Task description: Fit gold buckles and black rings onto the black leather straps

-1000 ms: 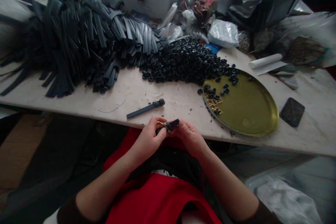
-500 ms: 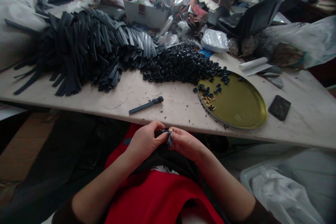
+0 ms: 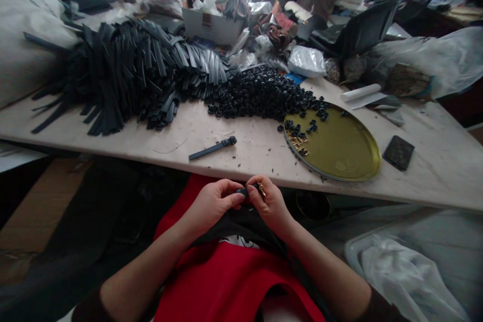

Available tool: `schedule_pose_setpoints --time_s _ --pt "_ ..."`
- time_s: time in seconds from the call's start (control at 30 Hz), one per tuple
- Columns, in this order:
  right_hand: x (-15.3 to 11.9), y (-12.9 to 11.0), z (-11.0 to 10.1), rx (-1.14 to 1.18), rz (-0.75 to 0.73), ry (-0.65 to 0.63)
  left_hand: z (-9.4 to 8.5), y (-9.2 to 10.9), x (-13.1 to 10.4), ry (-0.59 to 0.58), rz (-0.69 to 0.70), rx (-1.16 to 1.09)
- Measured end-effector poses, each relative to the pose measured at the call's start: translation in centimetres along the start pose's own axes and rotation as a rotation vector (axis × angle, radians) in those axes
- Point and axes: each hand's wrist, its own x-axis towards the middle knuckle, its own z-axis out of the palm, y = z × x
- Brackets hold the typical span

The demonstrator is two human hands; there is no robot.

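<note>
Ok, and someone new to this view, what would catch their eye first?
Probably the big heap of dark straps sprawling over the left and middle of the table, running into a mound of small black loops. Next, the shiny yellow-green round tray to the right, with loops and gold-coloured buckles at its left side. Nearest, the left hand and right hand hold a dark strap piece at the table's front edge.

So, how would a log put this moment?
left hand: pinching dark strap | right hand: same strap, gold fitting | table: second strap, black loops, green tray
</note>
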Motion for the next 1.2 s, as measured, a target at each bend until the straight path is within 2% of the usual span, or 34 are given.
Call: schedule_pose_setpoints --time_s 0.13,0.3,0.43,0.5,0.63,0.77,0.9,1.0,1.07,1.2 --pt "-0.3 0.2 -0.1 -0.159 -0.048 -0.033 0.4 -0.1 0.3 -0.011 -0.058 -0.013" --pt "0.2 0.7 0.0 -0.309 -0.149 -0.079 -0.3 -0.3 0.4 -0.078 -0.117 -0.084" --pt "0.7 0.9 -0.3 -0.415 -0.267 -0.088 -0.4 -0.6 1.0 -0.032 -0.152 -0.097" --pt "1.0 0.8 -0.6 -0.421 -0.285 -0.138 -0.1 -0.7 1.3 -0.012 -0.165 -0.095" --pt "1.5 0.7 -1.3 -0.436 -0.229 -0.258 0.0 -0.6 1.5 -0.062 -0.18 -0.139" --pt "1.7 1.0 -1.6 -0.419 -0.171 -0.279 -0.4 -1.0 1.6 -0.139 -0.173 -0.174" --pt "1.5 1.2 -1.7 -0.315 -0.143 -0.296 -0.2 -1.5 1.7 -0.123 -0.194 -0.237" --pt "0.9 1.3 -1.5 -0.139 -0.072 -0.252 0.1 -1.2 1.6 -0.093 -0.197 -0.175" --pt "0.5 1.4 -1.2 -0.037 -0.013 -0.181 0.0 -0.6 1.3 -0.126 -0.198 -0.054" --pt "-0.2 1.4 -0.4 -0.032 -0.001 -0.102 -0.4 0.5 0.5 -0.209 -0.184 0.141"
